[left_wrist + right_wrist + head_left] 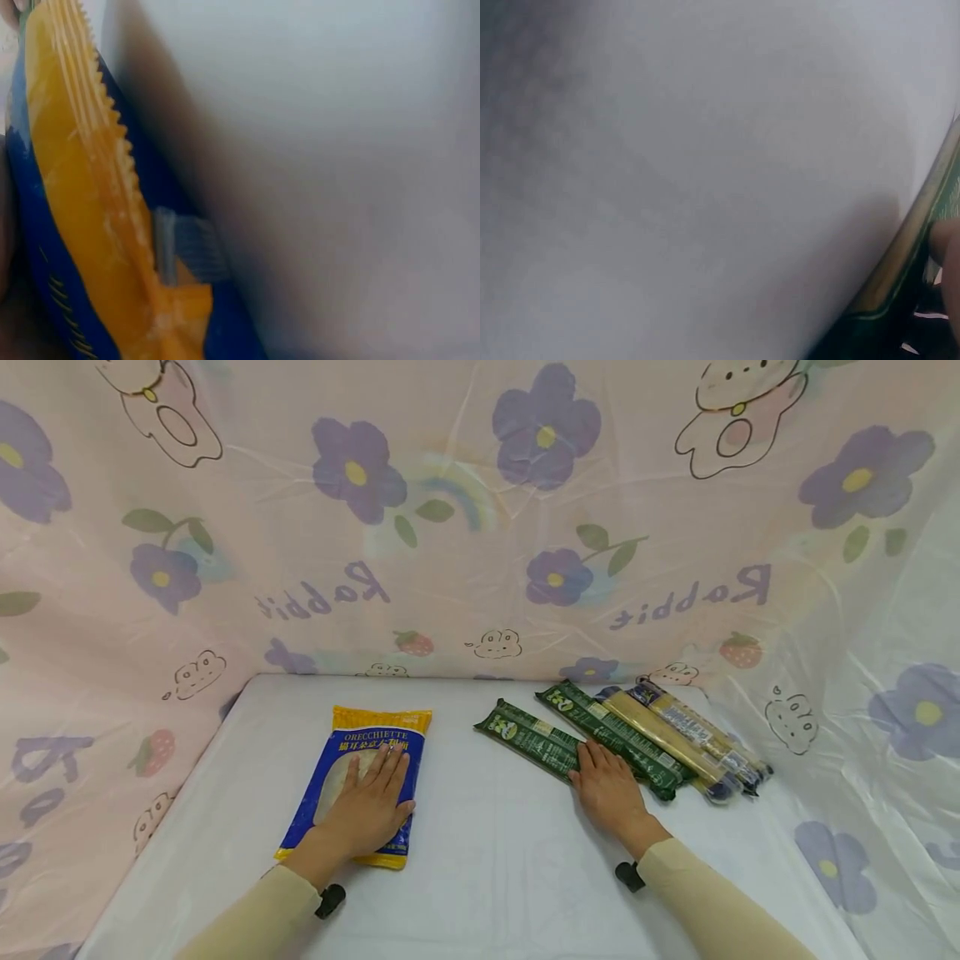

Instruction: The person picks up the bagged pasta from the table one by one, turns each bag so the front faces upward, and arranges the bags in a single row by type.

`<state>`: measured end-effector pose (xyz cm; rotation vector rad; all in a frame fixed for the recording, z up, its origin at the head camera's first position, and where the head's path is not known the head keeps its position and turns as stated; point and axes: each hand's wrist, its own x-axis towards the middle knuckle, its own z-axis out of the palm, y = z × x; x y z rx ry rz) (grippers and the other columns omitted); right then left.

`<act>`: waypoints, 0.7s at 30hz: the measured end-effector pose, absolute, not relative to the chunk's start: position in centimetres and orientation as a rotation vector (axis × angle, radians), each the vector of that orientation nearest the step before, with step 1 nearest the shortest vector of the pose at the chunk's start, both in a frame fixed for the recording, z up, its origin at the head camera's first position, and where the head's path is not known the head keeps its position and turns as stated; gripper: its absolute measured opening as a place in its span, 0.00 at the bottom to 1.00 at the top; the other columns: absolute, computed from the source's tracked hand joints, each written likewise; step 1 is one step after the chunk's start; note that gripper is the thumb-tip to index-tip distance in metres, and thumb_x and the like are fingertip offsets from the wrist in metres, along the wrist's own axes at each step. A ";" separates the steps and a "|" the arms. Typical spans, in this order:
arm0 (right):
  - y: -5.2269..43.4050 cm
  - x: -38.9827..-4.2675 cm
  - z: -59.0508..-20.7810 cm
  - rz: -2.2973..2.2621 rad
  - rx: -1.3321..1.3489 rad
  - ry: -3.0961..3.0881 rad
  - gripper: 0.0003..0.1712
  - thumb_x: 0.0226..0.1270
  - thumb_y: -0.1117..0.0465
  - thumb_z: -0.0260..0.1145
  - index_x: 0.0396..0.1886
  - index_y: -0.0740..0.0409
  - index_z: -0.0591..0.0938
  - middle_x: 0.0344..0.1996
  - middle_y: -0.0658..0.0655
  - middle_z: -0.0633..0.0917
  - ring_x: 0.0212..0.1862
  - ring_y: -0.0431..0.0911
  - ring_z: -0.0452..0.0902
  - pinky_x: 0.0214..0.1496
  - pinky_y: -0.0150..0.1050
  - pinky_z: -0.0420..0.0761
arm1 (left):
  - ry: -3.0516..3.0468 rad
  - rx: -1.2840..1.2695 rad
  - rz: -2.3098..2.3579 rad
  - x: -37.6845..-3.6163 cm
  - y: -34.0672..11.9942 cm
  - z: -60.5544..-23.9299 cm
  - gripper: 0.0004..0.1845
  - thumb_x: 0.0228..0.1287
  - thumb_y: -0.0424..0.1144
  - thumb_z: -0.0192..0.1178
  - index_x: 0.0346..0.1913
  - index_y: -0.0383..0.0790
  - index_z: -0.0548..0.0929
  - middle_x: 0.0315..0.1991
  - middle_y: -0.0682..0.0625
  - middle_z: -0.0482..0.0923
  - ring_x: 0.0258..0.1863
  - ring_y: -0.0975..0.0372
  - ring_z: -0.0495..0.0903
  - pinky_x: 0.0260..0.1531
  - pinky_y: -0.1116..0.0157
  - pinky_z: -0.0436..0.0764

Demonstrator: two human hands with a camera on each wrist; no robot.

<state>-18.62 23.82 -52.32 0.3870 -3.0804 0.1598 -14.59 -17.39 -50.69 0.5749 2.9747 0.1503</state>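
The left hand (367,806) is lying flat, fingers straight, on the blue-and-yellow orecchiette bag (358,777), which is resting on the left part of the white tabletop (487,860); the right hand (609,789) is lying flat, fingers extended, on the near end of a green pasta packet (536,740) toward the right; neither hand is gripping anything. A second green packet (615,739) and two tan spaghetti packets (686,739) are lying just beside it, farther right, side by side and angled toward the far left. As a judgement, the step in hand is steadying or positioning both items; a next move would call for curling the fingers round a packet edge before lifting, since flat palms offer no hold.

The left wrist view is showing only the bag's serrated yellow seam (90,195) against the tabletop, blurred; the right wrist view is showing mostly bare surface, with a green packet edge (930,247) cut off at the right. Small print on the packets is not legible; the patterned sheet (480,527) is hiding everything behind.
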 end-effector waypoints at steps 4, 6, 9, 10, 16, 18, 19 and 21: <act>23.8 -18.5 -52.3 0.165 0.386 -3.080 0.34 0.86 0.53 0.54 0.78 0.72 0.65 0.78 0.74 0.65 0.77 0.71 0.63 0.76 0.69 0.64 | 3.004 0.573 0.150 -15.1 -19.2 -50.6 0.41 0.84 0.55 0.49 0.85 0.35 0.49 0.87 0.40 0.41 0.86 0.44 0.40 0.79 0.32 0.38; 23.7 -18.5 -52.3 0.166 0.383 -3.083 0.34 0.86 0.53 0.54 0.79 0.72 0.65 0.78 0.74 0.65 0.77 0.71 0.63 0.76 0.69 0.64 | 3.015 0.566 0.156 -15.2 -20.1 -50.5 0.41 0.84 0.53 0.50 0.85 0.34 0.50 0.87 0.39 0.41 0.86 0.43 0.40 0.78 0.31 0.38; 23.7 -18.5 -52.3 0.160 0.376 -3.083 0.34 0.86 0.53 0.53 0.79 0.72 0.64 0.78 0.74 0.65 0.77 0.71 0.63 0.76 0.69 0.64 | 3.025 0.551 0.166 -15.5 -21.5 -50.5 0.40 0.84 0.52 0.49 0.85 0.34 0.50 0.87 0.38 0.42 0.86 0.42 0.40 0.77 0.30 0.37; 23.7 -18.5 -52.4 0.159 0.374 -3.083 0.34 0.86 0.53 0.54 0.79 0.72 0.64 0.78 0.74 0.65 0.77 0.71 0.63 0.76 0.69 0.64 | 3.026 0.543 0.174 -15.6 -22.0 -50.5 0.40 0.85 0.52 0.48 0.85 0.34 0.49 0.87 0.38 0.41 0.86 0.42 0.39 0.77 0.30 0.36; 23.6 -18.4 -52.2 0.154 0.386 -3.063 0.33 0.86 0.54 0.55 0.78 0.73 0.66 0.77 0.75 0.67 0.76 0.71 0.64 0.75 0.69 0.65 | 3.030 0.510 0.277 -16.1 -24.4 -51.1 0.41 0.85 0.54 0.46 0.85 0.32 0.48 0.86 0.35 0.39 0.86 0.40 0.38 0.78 0.31 0.33; 23.6 -18.4 -52.2 0.150 0.391 -3.061 0.33 0.86 0.54 0.55 0.77 0.73 0.66 0.77 0.75 0.67 0.76 0.71 0.65 0.75 0.69 0.66 | 3.034 0.499 0.300 -16.1 -25.0 -51.2 0.42 0.85 0.55 0.46 0.85 0.31 0.47 0.86 0.34 0.39 0.85 0.40 0.38 0.78 0.32 0.33; 23.6 -18.4 -52.3 0.152 0.389 -3.062 0.33 0.86 0.54 0.55 0.78 0.73 0.66 0.77 0.75 0.67 0.76 0.71 0.64 0.75 0.69 0.65 | 3.034 0.493 0.309 -16.1 -25.2 -51.2 0.42 0.85 0.55 0.46 0.85 0.31 0.47 0.86 0.34 0.40 0.85 0.40 0.38 0.78 0.32 0.33; 23.6 -18.4 -52.3 0.151 0.388 -3.066 0.34 0.86 0.53 0.54 0.78 0.73 0.65 0.77 0.74 0.66 0.76 0.71 0.64 0.75 0.69 0.65 | 3.033 0.470 0.296 -16.0 -25.6 -51.1 0.42 0.85 0.56 0.45 0.85 0.30 0.46 0.86 0.34 0.40 0.85 0.40 0.39 0.78 0.32 0.33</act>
